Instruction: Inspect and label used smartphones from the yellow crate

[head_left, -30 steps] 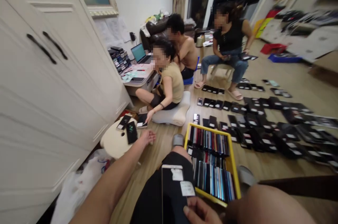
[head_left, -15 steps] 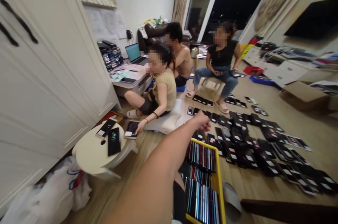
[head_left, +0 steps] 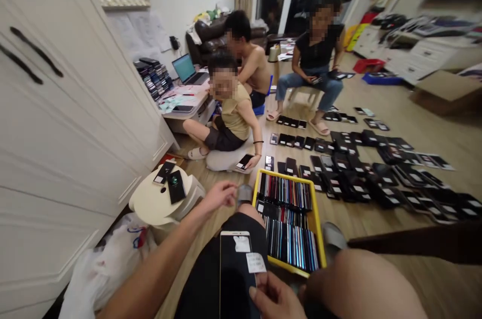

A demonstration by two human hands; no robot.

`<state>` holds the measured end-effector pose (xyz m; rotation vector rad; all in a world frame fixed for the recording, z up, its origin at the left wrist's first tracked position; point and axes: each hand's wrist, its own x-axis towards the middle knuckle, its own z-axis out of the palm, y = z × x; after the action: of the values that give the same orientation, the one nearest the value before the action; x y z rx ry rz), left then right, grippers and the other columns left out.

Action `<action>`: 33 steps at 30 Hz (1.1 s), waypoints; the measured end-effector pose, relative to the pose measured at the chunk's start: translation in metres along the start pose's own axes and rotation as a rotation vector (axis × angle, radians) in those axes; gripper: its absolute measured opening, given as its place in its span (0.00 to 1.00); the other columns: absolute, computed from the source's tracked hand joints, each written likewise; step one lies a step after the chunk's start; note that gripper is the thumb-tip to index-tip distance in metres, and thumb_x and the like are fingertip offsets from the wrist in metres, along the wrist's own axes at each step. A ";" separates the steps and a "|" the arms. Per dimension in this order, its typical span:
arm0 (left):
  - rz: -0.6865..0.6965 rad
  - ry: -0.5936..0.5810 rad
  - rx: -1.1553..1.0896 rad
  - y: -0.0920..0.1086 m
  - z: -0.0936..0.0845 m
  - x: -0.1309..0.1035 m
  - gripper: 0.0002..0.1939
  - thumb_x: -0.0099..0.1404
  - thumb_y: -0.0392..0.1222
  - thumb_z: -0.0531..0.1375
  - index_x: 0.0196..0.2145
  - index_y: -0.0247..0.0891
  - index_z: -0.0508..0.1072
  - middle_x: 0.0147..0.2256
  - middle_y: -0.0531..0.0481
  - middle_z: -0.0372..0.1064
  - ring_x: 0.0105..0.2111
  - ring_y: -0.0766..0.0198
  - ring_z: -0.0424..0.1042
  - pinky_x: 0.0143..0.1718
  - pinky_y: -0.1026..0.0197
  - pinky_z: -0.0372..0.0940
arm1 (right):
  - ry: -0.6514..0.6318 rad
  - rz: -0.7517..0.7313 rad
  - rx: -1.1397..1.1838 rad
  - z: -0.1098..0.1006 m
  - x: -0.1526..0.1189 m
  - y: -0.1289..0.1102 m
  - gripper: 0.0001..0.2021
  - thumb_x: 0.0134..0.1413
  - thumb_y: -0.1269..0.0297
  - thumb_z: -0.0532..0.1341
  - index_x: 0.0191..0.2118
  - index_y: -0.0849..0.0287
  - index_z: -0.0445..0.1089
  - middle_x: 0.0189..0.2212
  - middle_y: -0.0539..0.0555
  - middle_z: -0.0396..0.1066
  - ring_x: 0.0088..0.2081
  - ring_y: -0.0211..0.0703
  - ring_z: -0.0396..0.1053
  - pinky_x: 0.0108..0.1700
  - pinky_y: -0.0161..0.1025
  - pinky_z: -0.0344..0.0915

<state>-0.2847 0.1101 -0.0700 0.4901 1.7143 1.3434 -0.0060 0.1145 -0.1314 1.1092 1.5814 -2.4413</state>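
My left hand [head_left: 221, 195] is raised between the round stool and the yellow crate, holding nothing, its fingers loosely bent and apart. Low in front of me, my right hand [head_left: 274, 295] grips the lower right edge of a smartphone [head_left: 234, 279]. That phone has a dark screen, a white top edge and two white paper labels, one sticking out past its side. It is held over my dark shorts. Just beyond my knee stands a yellow crate [head_left: 319, 238] packed with rows of upright phones [head_left: 289, 244].
Rows of labelled phones [head_left: 350, 168] cover the floor to the right. Two phones lie on a cream stool [head_left: 145, 203] at left, above a white plastic bag [head_left: 116, 254]. A seated person's hand [head_left: 254, 161] holds another phone [head_left: 244, 161]. Two more people sit behind.
My outstretched left arm has drawn back and swung left. My right hand with the smartphone has come into view. The nearest person's hand has moved its phone rightward from beside the stool.
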 end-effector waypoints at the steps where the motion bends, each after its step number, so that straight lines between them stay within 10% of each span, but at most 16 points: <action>1: 0.000 0.030 0.005 -0.009 -0.008 -0.018 0.12 0.64 0.45 0.60 0.43 0.35 0.71 0.29 0.52 0.69 0.20 0.70 0.69 0.24 0.67 0.63 | 0.003 -0.005 0.005 0.003 0.000 -0.002 0.26 0.38 0.38 0.69 0.31 0.56 0.67 0.21 0.46 0.61 0.22 0.35 0.55 0.25 0.34 0.54; 12: -0.042 0.031 0.048 -0.058 0.004 -0.120 0.26 0.61 0.67 0.60 0.32 0.38 0.67 0.18 0.60 0.59 0.14 0.72 0.59 0.14 0.69 0.53 | 0.047 -0.129 -0.129 0.010 -0.016 -0.040 0.17 0.43 0.50 0.67 0.30 0.58 0.69 0.23 0.47 0.63 0.26 0.37 0.60 0.28 0.34 0.57; 17: -0.062 0.073 -0.153 -0.043 0.019 -0.135 0.24 0.58 0.63 0.64 0.33 0.39 0.66 0.20 0.57 0.64 0.16 0.67 0.66 0.15 0.67 0.61 | 0.064 -0.107 -0.155 0.002 -0.023 -0.049 0.18 0.46 0.50 0.68 0.37 0.60 0.74 0.30 0.52 0.74 0.32 0.43 0.70 0.32 0.36 0.65; 23: -0.011 0.173 -0.135 -0.045 0.028 -0.146 0.21 0.59 0.60 0.62 0.33 0.39 0.66 0.20 0.58 0.64 0.16 0.66 0.66 0.14 0.65 0.65 | 0.447 -0.365 -0.425 -0.008 -0.034 -0.069 0.18 0.53 0.49 0.64 0.43 0.57 0.74 0.36 0.55 0.77 0.38 0.49 0.74 0.44 0.45 0.69; 33: 0.088 0.337 -0.036 -0.039 0.045 -0.160 0.17 0.62 0.57 0.60 0.33 0.38 0.70 0.19 0.59 0.60 0.15 0.67 0.64 0.14 0.64 0.68 | 0.339 -0.627 -0.869 0.039 -0.017 -0.104 0.06 0.60 0.63 0.61 0.43 0.54 0.72 0.38 0.51 0.76 0.39 0.45 0.73 0.41 0.39 0.65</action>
<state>-0.1539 0.0037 -0.0446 0.3350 1.9532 1.5875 -0.0541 0.1274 -0.0311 0.9458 3.0115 -1.4042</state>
